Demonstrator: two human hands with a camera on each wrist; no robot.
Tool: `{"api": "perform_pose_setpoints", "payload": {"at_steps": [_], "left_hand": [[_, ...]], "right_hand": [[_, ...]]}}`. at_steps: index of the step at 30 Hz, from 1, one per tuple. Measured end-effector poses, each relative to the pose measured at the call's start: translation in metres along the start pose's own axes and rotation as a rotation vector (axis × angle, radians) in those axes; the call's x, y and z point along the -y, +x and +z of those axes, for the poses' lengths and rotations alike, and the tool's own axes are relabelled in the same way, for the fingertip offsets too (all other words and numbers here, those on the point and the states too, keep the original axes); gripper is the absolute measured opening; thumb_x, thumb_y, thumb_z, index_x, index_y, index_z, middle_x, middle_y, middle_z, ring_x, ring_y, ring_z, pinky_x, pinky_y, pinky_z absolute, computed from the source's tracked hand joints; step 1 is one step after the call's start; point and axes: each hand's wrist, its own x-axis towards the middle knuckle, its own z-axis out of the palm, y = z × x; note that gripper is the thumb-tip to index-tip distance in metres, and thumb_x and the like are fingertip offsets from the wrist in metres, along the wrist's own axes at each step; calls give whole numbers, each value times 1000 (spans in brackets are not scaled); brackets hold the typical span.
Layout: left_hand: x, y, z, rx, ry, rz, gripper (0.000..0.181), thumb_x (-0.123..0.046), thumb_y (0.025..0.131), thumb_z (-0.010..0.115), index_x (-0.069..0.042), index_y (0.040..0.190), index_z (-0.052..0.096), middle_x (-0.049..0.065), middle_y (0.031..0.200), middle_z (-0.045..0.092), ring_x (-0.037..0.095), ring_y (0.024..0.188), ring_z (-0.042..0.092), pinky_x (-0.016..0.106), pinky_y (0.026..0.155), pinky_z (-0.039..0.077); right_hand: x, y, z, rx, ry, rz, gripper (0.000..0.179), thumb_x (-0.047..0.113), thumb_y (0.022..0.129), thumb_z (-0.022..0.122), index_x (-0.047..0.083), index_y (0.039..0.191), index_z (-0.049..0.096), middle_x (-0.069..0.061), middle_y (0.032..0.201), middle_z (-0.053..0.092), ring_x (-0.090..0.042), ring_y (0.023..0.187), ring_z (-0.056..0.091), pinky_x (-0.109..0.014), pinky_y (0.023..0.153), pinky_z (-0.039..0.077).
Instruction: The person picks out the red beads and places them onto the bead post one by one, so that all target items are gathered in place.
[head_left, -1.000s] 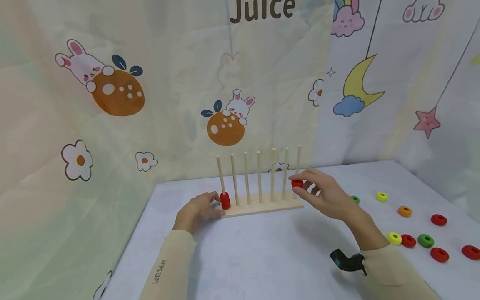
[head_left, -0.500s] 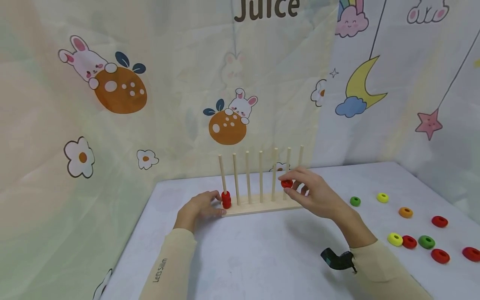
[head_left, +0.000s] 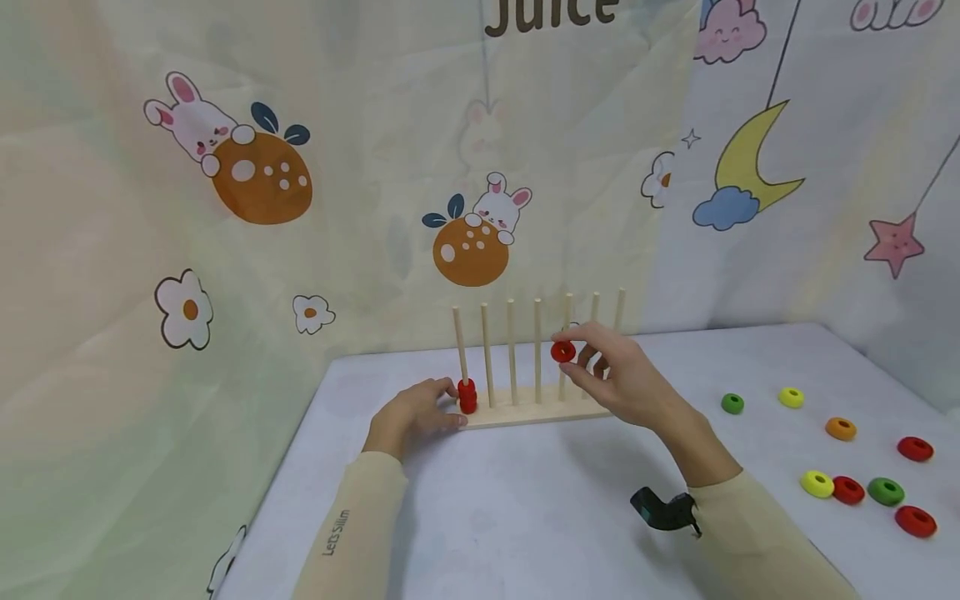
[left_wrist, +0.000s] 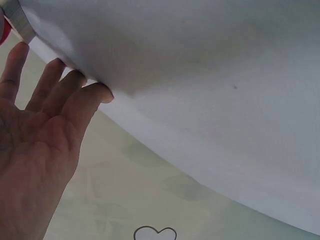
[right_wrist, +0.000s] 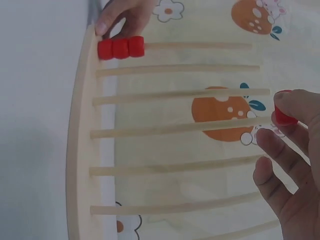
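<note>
While the left hand (head_left: 417, 414) grips the peg rack (head_left: 528, 412), the right hand (head_left: 624, 377), now farther left, pinches a red ring (head_left: 557, 353) between thumb and forefinger.

Red ring (head_left: 557, 356) between right fingers (head_left: 594, 335)

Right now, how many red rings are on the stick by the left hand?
3 on that stick: the bottom ring by the wooden base, the middle ring next, then the top ring. None looks hidden from the right wrist camera.
</note>
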Motion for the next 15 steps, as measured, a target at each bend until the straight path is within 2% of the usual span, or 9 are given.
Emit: {"api": "perform_pose_setpoints", "payload": {"at_steps": [5, 10, 15], "left_hand": [[1, 0, -1, -10, 10, 9, 45, -39, 87, 81, -26, 124, 60, 4, 127, 63, 26, 119, 56, 52, 101, 48], [3, 2, 0, -2, -8, 4, 44, -38, 87, 81, -26, 125, 60, 5, 129, 62, 28, 121, 55, 56, 103, 47], [1, 3, 3, -8, -17, 12, 43, -39, 86, 82, -27, 123, 61, 5, 130, 63, 29, 122, 55, 57, 103, 47]], "right_hand": [[6, 11, 7, -26, 19, -12, 42, -2, 88, 78, 11, 127, 66, -3, 114, 70, -11, 79, 62, -29, 62, 56], [10, 20, 16, -31, 54, -25, 39, -2, 88, 77, 11, 124, 68, -2, 112, 70, -12, 78, 63, -29, 63, 56], [14, 25, 22, -41, 51, 0, 40, 0, 88, 78, 14, 124, 69, -1, 114, 68, -11, 79, 62, -30, 64, 57]]}}
